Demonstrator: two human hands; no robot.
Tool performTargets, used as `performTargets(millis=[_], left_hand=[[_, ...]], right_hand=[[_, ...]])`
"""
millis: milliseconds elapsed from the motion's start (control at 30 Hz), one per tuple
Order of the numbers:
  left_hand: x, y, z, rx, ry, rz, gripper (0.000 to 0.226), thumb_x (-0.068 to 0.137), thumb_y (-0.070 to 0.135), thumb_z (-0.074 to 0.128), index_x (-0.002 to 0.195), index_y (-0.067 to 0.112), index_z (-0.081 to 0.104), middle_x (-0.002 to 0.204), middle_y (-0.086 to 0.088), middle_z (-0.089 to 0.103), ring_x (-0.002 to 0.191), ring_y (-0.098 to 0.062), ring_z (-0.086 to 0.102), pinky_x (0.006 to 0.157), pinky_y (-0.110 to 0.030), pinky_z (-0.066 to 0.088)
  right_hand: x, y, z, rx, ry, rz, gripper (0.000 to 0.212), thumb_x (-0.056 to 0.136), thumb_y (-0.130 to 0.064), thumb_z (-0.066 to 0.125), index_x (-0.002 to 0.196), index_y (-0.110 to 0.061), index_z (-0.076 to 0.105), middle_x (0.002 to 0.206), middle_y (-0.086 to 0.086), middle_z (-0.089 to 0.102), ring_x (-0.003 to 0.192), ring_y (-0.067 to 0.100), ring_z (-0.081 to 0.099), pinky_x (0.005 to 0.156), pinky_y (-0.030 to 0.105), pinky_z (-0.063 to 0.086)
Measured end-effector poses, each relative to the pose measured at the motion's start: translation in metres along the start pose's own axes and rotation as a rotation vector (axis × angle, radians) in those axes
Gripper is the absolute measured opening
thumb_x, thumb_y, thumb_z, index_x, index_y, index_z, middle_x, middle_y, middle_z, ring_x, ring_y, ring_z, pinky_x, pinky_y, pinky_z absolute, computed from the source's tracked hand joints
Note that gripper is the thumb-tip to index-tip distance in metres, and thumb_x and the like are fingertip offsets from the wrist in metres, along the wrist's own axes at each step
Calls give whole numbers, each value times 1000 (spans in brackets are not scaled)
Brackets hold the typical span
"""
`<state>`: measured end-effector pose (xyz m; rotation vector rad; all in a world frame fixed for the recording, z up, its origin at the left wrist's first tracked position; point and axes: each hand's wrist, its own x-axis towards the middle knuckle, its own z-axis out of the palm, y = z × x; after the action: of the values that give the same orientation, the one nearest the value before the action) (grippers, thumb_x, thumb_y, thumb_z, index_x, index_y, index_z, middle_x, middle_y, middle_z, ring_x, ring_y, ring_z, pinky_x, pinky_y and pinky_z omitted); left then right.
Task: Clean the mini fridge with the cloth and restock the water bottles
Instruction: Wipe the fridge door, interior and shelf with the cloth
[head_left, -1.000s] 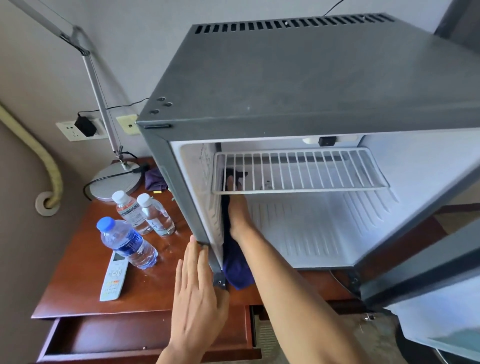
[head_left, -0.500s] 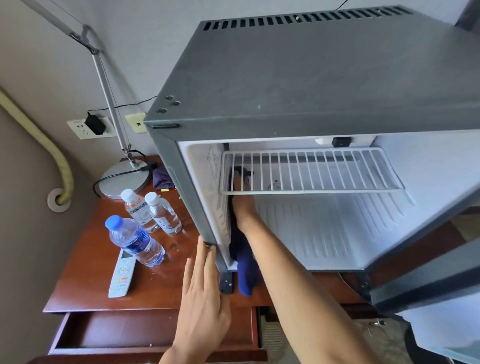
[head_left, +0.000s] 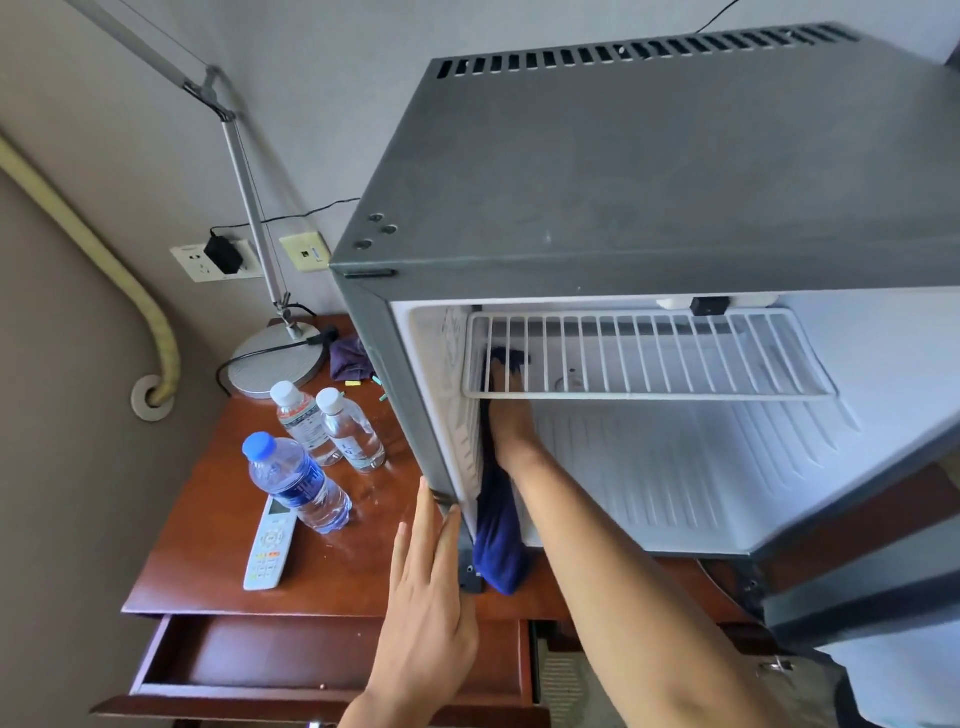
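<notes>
Head view | right hand (head_left: 511, 415) seemingly pressing cloth (head_left: 500, 540) on fridge (head_left: 649, 171) inner wall | left hand (head_left: 428, 587) flat on frame

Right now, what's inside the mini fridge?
Inside the mini fridge: a white wire shelf, bare, and the right hand pressing the blue cloth against the left inner wall. No bottles show inside. The fingers are partly hidden behind the shelf.
</notes>
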<state>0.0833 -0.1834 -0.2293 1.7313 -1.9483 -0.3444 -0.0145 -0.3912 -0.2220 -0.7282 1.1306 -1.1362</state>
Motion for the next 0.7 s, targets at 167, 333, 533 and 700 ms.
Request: performTargets(millis=[167,333,533,700], left_hand=[[2,-1,-3,30,-22,-9,94,69,-4,48,161,12,31,174,-3,-8,161,-19,-5,128,-45,5],[3,7,-11,139,-51,-17,89,71,2,49,158,14,36,174,-5,-7,161,-19,-6,129,-44,6],[4,26,-45,221,58,-24,76,74,9,48,149,-6,45,168,-17,25,155,-32,28,122,-50,29],[10,51,-75,426,188,118,92,73,9,69,156,-7,33,170,-21,18,158,-37,16,124,-60,23]], right_hand=[[41,74,-24,-99,-19,127,76,81,-78,45,141,-34,56,138,-4,63,128,20,58,116,48,40],[-54,54,-45,-450,-77,196,56,94,-59,40,123,-17,64,120,9,71,108,25,68,101,45,52],[-169,-10,-54,-299,3,-142,18,104,-39,51,108,-21,51,89,1,65,74,8,63,70,20,48],[-175,-84,-15,-396,96,-777,30,98,-32,61,119,-11,66,119,7,64,113,20,63,99,26,48]])
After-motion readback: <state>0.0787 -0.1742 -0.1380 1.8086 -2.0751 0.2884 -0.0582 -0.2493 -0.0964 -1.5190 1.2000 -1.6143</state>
